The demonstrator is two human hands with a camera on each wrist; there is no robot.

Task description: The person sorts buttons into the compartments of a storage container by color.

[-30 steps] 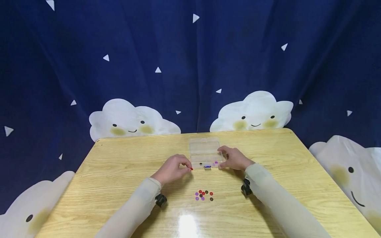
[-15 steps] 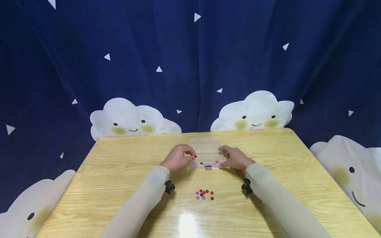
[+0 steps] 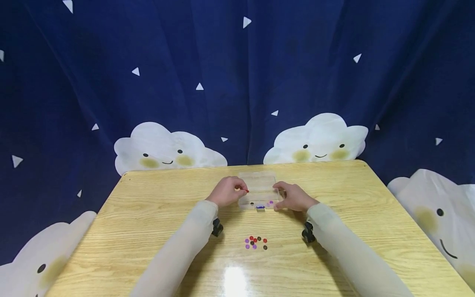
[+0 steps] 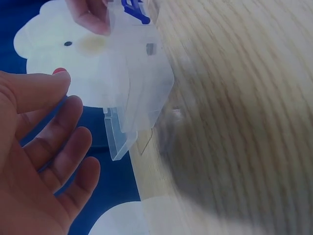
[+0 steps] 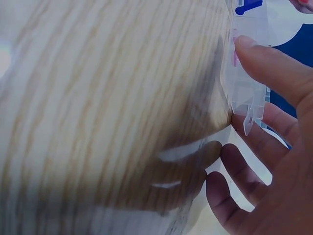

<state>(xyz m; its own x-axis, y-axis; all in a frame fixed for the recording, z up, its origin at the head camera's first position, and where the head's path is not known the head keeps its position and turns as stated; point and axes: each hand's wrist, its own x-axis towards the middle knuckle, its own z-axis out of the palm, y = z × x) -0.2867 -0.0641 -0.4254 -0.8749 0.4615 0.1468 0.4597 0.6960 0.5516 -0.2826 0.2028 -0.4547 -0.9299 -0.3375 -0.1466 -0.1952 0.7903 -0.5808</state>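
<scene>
Left hand (image 3: 226, 192) hovers at the left edge of the clear plastic box (image 3: 258, 190), its thumb and forefinger pinched on a small red bead (image 3: 247, 190) held over the box's left side — the wrist view shows a sliver of red at the fingertip (image 4: 59, 71) while the other fingers lie loosely spread. Right hand (image 3: 293, 197) sits at the box's right edge, thumb (image 5: 274, 68) pressed flat on the clear wall and the fingers curled round the corner, so it grips the box against the wooden worktop (image 3: 148, 214). Lying open near the middle of the worktop, the box has its lid folded back toward the far edge; a blue latch (image 3: 260, 207) shows on its near wall, and a dark bead and some pale purple ones lie in the front compartments. A loose cluster of beads (image 3: 255, 242) — red, purple and dark — lies on the worktop nearer the person, well apart from the box and between the two pale sleeves. Behind the worktop hangs a dark blue curtain (image 3: 237, 74) with white triangles and smiling clouds.
</scene>
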